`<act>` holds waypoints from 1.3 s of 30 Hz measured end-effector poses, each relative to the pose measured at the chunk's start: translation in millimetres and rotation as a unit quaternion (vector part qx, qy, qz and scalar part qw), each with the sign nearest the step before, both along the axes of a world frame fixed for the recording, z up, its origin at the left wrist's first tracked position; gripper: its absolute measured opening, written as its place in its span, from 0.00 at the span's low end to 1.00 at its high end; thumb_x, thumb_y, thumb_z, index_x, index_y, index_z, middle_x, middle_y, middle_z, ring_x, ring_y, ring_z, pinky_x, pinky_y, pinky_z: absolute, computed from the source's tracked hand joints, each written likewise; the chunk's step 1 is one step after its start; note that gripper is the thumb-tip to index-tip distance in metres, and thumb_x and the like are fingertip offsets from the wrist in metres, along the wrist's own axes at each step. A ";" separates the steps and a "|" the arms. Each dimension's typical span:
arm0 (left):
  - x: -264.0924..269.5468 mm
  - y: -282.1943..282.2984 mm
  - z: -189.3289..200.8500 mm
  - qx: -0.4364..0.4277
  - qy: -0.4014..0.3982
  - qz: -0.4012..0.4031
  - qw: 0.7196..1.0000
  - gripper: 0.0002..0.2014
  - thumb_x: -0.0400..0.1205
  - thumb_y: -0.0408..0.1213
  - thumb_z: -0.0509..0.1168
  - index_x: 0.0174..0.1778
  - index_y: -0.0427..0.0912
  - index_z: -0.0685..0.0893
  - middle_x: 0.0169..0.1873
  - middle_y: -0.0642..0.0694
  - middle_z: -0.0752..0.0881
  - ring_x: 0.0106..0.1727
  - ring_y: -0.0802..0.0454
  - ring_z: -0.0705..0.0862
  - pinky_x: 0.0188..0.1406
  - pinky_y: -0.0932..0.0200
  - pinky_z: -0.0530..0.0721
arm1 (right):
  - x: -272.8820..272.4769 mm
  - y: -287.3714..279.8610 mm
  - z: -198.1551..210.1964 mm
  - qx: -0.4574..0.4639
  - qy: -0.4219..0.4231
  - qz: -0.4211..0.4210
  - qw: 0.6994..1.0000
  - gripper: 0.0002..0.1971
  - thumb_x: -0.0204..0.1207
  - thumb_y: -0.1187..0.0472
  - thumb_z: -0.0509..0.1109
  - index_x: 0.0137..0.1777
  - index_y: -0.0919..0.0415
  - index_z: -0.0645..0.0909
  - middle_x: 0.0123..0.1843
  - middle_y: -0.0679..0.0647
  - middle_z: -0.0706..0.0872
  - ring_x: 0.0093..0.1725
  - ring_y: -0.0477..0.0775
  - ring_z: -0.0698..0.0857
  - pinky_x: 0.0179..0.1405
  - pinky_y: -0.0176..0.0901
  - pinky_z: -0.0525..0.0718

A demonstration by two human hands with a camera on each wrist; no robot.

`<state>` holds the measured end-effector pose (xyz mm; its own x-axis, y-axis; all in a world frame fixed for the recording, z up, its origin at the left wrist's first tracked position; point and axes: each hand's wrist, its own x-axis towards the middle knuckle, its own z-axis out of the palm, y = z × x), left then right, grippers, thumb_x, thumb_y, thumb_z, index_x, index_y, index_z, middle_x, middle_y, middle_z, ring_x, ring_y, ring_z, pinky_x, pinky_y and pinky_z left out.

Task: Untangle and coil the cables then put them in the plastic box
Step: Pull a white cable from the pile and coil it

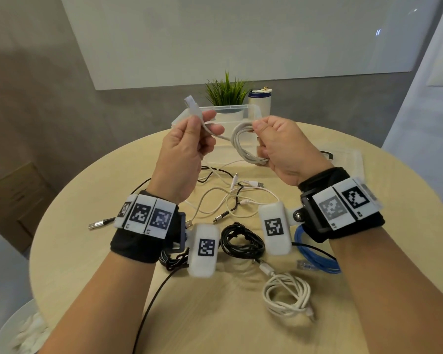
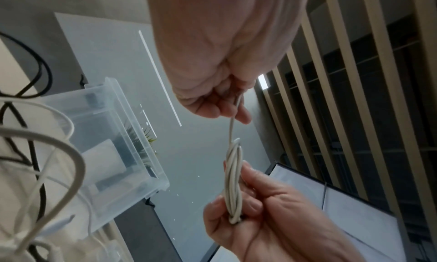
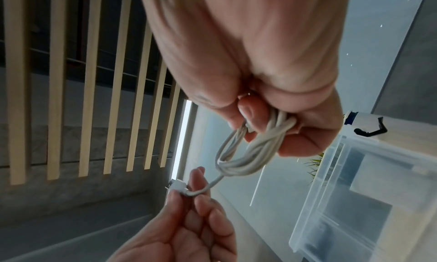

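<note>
Above the table my right hand [image 1: 271, 141] grips a coiled white cable [image 1: 243, 146], its loops bunched in my curled fingers [image 3: 250, 116]. My left hand [image 1: 197, 134] pinches the free end of that cable just below its white plug [image 1: 191, 103]; a short stretch runs from there to the coil [image 2: 232, 176]. The clear plastic box [image 1: 230, 111] stands open behind my hands. On the table lie a tangle of thin white and black cables [image 1: 230, 198], a black coil [image 1: 241, 241], a blue cable [image 1: 315, 254] and a white coil [image 1: 287, 295].
The round wooden table [image 1: 87, 251] carries a potted plant [image 1: 226, 95] and a white canister [image 1: 260, 99] behind the box. The box's clear lid [image 1: 348, 159] lies at the right. A cardboard box [image 1: 13, 200] stands on the floor to the left.
</note>
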<state>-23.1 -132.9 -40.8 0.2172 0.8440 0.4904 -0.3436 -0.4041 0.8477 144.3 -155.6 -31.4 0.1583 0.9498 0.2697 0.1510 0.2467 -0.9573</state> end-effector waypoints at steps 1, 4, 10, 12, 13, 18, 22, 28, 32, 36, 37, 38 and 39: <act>-0.9 -0.5 0.2 0.004 0.023 0.005 1.000 0.16 0.90 0.37 0.48 0.58 0.42 0.82 0.38 0.51 0.87 0.36 0.59 0.78 0.42 0.65 0.79 | 0.4 0.2 -0.4 -0.001 -0.007 -0.002 1.000 0.10 0.88 0.57 0.57 0.53 0.57 0.79 0.31 0.48 0.70 0.28 0.45 0.67 0.30 0.39 0.71; -5.4 -4.1 2.5 0.023 0.115 0.044 0.992 0.12 0.85 0.42 0.59 0.54 0.44 0.86 0.37 0.51 0.87 0.38 0.58 0.78 0.42 0.65 0.79 | -1.0 -0.2 -1.4 -0.007 -0.017 0.005 1.000 0.10 0.88 0.58 0.56 0.60 0.59 0.77 0.34 0.48 0.72 0.30 0.45 0.68 0.32 0.38 0.72; -5.7 -11.0 7.5 0.014 0.211 0.069 0.975 0.05 0.73 0.32 0.75 0.36 0.48 0.91 0.28 0.54 0.88 0.33 0.62 0.81 0.39 0.65 0.78 | -3.6 -5.1 1.8 0.031 0.020 0.050 0.998 0.09 0.88 0.61 0.55 0.55 0.57 0.77 0.33 0.49 0.69 0.29 0.43 0.67 0.28 0.31 0.72; -4.9 -11.2 8.1 0.006 0.228 0.081 0.970 0.03 0.70 0.34 0.78 0.34 0.47 0.92 0.33 0.39 0.89 0.36 0.49 0.79 0.41 0.55 0.77 | -3.1 -6.2 1.3 0.044 0.001 0.050 0.998 0.09 0.88 0.61 0.56 0.54 0.56 0.78 0.33 0.48 0.71 0.29 0.43 0.69 0.28 0.32 0.74; -4.6 -12.7 8.9 0.001 0.233 0.081 0.969 0.03 0.69 0.35 0.79 0.35 0.45 0.92 0.36 0.31 0.88 0.37 0.46 0.78 0.41 0.51 0.75 | -3.3 -6.2 0.4 0.051 -0.015 0.048 0.997 0.08 0.87 0.62 0.56 0.53 0.55 0.78 0.32 0.47 0.73 0.29 0.43 0.70 0.29 0.34 0.75; -3.1 -13.0 7.3 -0.013 0.261 0.103 0.960 0.09 0.63 0.34 0.83 0.30 0.37 0.88 0.37 0.25 0.86 0.33 0.44 0.76 0.38 0.49 0.75 | -11.1 -5.3 -2.9 0.074 -0.081 0.054 0.992 0.08 0.86 0.62 0.59 0.51 0.53 0.80 0.34 0.42 0.77 0.33 0.40 0.74 0.35 0.37 0.75; -1.4 -11.9 5.3 -0.020 0.235 0.121 0.964 0.13 0.63 0.35 0.83 0.31 0.34 0.86 0.35 0.24 0.86 0.32 0.44 0.75 0.35 0.49 0.75 | -9.2 -6.5 -2.3 0.077 -0.095 0.065 0.990 0.08 0.86 0.62 0.59 0.52 0.53 0.81 0.33 0.42 0.77 0.32 0.40 0.74 0.37 0.39 0.76; 2.1 -5.5 2.5 0.004 0.196 0.176 0.965 0.16 0.64 0.40 0.83 0.33 0.43 0.80 0.26 0.45 0.80 0.26 0.50 0.74 0.25 0.57 0.74 | -9.3 -5.8 -3.5 0.070 -0.091 0.094 0.989 0.08 0.86 0.62 0.59 0.53 0.55 0.81 0.33 0.43 0.79 0.31 0.42 0.73 0.38 0.41 0.79; 1.8 -2.1 -0.9 0.016 0.230 0.167 0.959 0.17 0.66 0.47 0.81 0.37 0.41 0.83 0.29 0.40 0.81 0.24 0.53 0.71 0.23 0.60 0.69 | -7.9 -6.7 -3.5 0.072 -0.081 0.119 0.987 0.09 0.86 0.63 0.59 0.54 0.58 0.81 0.33 0.46 0.80 0.30 0.42 0.74 0.34 0.37 0.78; 0.8 0.6 -3.3 0.010 0.234 0.134 0.963 0.16 0.70 0.43 0.79 0.32 0.41 0.77 0.29 0.36 0.79 0.25 0.51 0.70 0.21 0.61 0.67 | -11.6 -6.7 -5.4 0.068 -0.075 0.141 0.985 0.09 0.86 0.65 0.58 0.53 0.59 0.81 0.30 0.47 0.81 0.31 0.43 0.78 0.33 0.35 0.78; 0.7 1.0 -3.5 0.008 0.230 0.126 0.965 0.17 0.70 0.41 0.79 0.32 0.42 0.75 0.28 0.37 0.79 0.25 0.51 0.70 0.21 0.60 0.67 | -12.1 -6.6 -5.2 0.064 -0.065 0.149 0.985 0.09 0.86 0.65 0.58 0.52 0.58 0.81 0.32 0.48 0.82 0.33 0.45 0.79 0.36 0.38 0.79; 0.8 0.7 -3.0 0.004 0.219 0.111 0.969 0.18 0.69 0.41 0.80 0.32 0.43 0.74 0.26 0.40 0.78 0.24 0.52 0.71 0.21 0.60 0.67 | -12.3 -6.0 -5.3 0.059 -0.054 0.155 0.985 0.10 0.87 0.64 0.58 0.52 0.58 0.81 0.34 0.49 0.83 0.34 0.46 0.80 0.37 0.39 0.80; 0.8 0.3 -2.5 -0.001 0.202 0.090 0.975 0.18 0.68 0.43 0.79 0.33 0.43 0.73 0.25 0.43 0.79 0.23 0.53 0.71 0.21 0.60 0.68 | -12.3 -5.9 -5.0 0.052 -0.043 0.161 0.985 0.10 0.87 0.64 0.57 0.52 0.58 0.81 0.36 0.51 0.83 0.35 0.47 0.81 0.38 0.40 0.80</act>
<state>-22.2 -132.6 -43.3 0.2402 0.8873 0.3938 0.0956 -0.4253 0.9000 132.0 -161.5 -36.3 -0.1744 0.9139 0.3666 0.1283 0.3902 -0.9118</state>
